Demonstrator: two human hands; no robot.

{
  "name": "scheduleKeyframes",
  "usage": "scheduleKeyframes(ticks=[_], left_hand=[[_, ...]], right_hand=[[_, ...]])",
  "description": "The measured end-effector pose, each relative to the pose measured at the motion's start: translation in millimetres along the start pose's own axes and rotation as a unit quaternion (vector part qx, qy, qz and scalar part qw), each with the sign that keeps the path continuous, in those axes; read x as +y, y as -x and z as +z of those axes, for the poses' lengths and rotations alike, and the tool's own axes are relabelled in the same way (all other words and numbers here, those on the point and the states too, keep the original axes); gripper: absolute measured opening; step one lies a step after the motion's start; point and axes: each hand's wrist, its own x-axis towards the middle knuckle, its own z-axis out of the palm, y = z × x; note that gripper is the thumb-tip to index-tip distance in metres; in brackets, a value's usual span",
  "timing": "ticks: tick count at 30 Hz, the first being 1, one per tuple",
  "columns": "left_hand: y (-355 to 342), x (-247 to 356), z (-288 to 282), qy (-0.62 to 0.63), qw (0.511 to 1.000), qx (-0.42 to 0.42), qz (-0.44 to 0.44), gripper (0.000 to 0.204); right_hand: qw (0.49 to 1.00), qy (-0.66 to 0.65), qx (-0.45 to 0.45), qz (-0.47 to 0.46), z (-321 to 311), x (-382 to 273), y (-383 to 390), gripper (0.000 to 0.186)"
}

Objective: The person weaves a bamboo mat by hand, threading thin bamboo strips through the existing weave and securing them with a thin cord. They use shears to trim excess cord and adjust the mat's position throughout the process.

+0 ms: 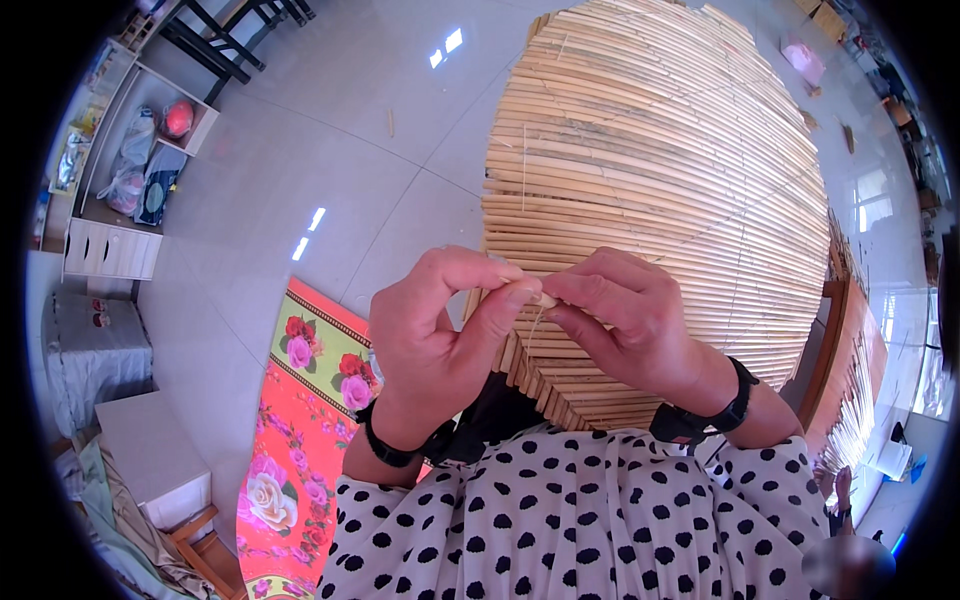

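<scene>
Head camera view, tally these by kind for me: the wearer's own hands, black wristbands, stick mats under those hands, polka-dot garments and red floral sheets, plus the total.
Own hands: 2 (left hand, right hand)
Black wristbands: 2 (left wristband, right wristband)
Stick mat: 1
Polka-dot garment: 1
Red floral sheet: 1
Total: 7

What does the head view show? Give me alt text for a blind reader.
The left-hand grip and right-hand grip pinch a small tan piece above a panel of parallel sticks; a red floral-print sheet and tiled floor show at left.
</scene>
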Motion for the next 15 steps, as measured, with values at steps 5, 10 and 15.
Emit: scheduleKeyframes(ticks=[5,10,15], left_hand=[[1.0,4.6,-2.5,-0.026,0.999,-0.011,-0.016,0.012],[2.1,10.0,-2.8,0.009,0.998,-0.005,-0.062,0.011],[2.8,5.5,1.5,0.043,0.999,0.014,-0.027,0.010]], right_hand=[[1.000,0.012,-0.004,-0.006,-1.5,-0.3,-0.1,0.026],[1.000,0.014,0.002,-0.009,0.1,-0.4,0.5,0.026],[1.000,0.018,0.008,-0.020,1.3,0.8,0.8,0.026]])
